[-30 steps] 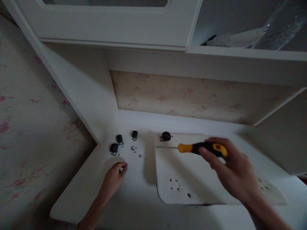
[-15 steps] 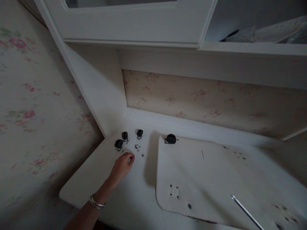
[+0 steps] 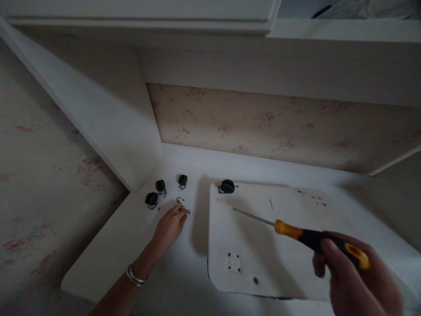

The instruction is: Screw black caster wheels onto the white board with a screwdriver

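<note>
My right hand (image 3: 357, 285) grips a screwdriver (image 3: 309, 238) with a yellow and black handle; its thin metal shaft points left over a white board (image 3: 286, 263) that lies flat on the desk. My left hand (image 3: 171, 226) reaches onto the white desk (image 3: 131, 245), fingers pinched down at a small heap of dark screws (image 3: 182, 206). Three small black caster wheels (image 3: 161, 189) stand just beyond that hand. A fourth black caster (image 3: 226, 186) sits at the board's far left corner. The board has a square of small holes (image 3: 233, 262) near its front edge.
A white cabinet side panel (image 3: 98, 123) rises at the left, floral wallpaper (image 3: 269, 127) lines the back, and a white shelf (image 3: 329, 30) runs overhead. The desk's left edge drops off near my left forearm, which wears a silver bracelet (image 3: 134, 276).
My left hand has slid forward onto the screws. My right hand dropped out of view with the screwdriver, then came back low at the right, shaft pointing left over the board.
</note>
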A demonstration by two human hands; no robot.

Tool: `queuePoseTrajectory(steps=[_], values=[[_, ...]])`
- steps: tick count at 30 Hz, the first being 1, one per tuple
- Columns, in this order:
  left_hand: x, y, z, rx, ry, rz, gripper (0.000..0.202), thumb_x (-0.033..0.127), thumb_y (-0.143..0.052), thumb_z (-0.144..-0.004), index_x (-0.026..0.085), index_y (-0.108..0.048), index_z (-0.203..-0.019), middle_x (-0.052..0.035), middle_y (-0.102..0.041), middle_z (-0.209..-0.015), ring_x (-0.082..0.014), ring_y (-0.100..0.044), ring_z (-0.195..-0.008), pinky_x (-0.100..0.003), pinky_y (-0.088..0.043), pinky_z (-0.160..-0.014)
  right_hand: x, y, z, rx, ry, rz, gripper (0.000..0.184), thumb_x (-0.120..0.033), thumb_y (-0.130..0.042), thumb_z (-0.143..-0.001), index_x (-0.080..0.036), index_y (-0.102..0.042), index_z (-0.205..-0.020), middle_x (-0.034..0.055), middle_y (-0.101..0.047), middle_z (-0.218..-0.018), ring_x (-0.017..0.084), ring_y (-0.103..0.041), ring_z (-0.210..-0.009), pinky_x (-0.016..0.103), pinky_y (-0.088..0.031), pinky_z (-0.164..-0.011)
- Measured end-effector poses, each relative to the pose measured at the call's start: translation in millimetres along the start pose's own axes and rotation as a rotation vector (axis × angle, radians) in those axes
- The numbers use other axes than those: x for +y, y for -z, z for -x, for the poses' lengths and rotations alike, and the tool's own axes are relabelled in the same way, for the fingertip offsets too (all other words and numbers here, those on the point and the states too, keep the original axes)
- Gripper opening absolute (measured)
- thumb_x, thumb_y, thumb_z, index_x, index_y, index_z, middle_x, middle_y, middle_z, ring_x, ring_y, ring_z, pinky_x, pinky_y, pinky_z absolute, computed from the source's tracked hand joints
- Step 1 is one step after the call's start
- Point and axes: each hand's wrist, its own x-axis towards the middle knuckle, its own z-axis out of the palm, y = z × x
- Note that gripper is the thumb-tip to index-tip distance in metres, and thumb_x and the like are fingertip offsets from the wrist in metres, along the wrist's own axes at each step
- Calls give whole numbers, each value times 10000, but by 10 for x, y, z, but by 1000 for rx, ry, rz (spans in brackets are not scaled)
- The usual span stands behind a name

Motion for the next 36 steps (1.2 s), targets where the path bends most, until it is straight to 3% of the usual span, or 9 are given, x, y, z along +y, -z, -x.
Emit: queuePoseTrajectory(steps=[2, 4, 7, 12, 28, 36], values=[[0, -45, -6, -9, -11, -19, 247, 206, -454, -960, 199, -659, -1098, -74, -642, -1159, -209, -598, -1083, -358, -482, -976, -271, -242, -55, -100, 52, 166, 371, -516, -714, -745, -240, -626, -978, -20, -557, -556, 138, -495, -471, 242, -361, -394], [1, -81, -4, -20, -23, -36, 264, 195, -443, -962, 199, -663, -1108, -78, -643, -1168, -212, -597, -1088, -370, -480, -988, -428, -460, -141, -192, 157, 321, 409, -564, -676, -769, -234, -612, -1002, -16, -579, -582, 156, -536, -501, 267, -418, -451], [11, -115, 10, -42, -41, -59, 291, 131, -435, -945, 201, -669, -1103, -81, -651, -1162, -210, -597, -1094, -369, -488, -984, -509, -739, -274, -305, 283, 558, 420, -615, -609, -807, -237, -600, -990, -7, -612, -610, 173, -563, -505, 285, -418, -480], [27, -132, 24, -53, -41, -98, 336, 59, -428, -913, 188, -662, -1117, -98, -637, -1195, -219, -603, -1090, -360, -511, -949, -524, -1051, -373, -410, 499, 736, 373, -594, -517, -878, -239, -571, -980, 3, -644, -642, 201, -607, -547, 288, -398, -522], [38, -69, -51, -75, -30, -122, 325, 17, -448, -859, 176, -665, -1042, -104, -649, -1110, -210, -635, -959, -327, -536, -819, -699, -1302, -373, -465, 716, 897, 357, -544, -451, -927, -213, -570, -988, 33, -681, -699, 188, -592, -499, 279, -345, -500], [0, -129, -46, -35, -10, -90, 317, 40, -422, -889, 169, -645, -1074, -123, -651, -1123, -213, -636, -979, -352, -524, -858, -779, -1315, -339, -481, 738, 963, 356, -538, -445, -926, -207, -569, -964, 37, -670, -664, 192, -580, -486, 275, -314, -489]])
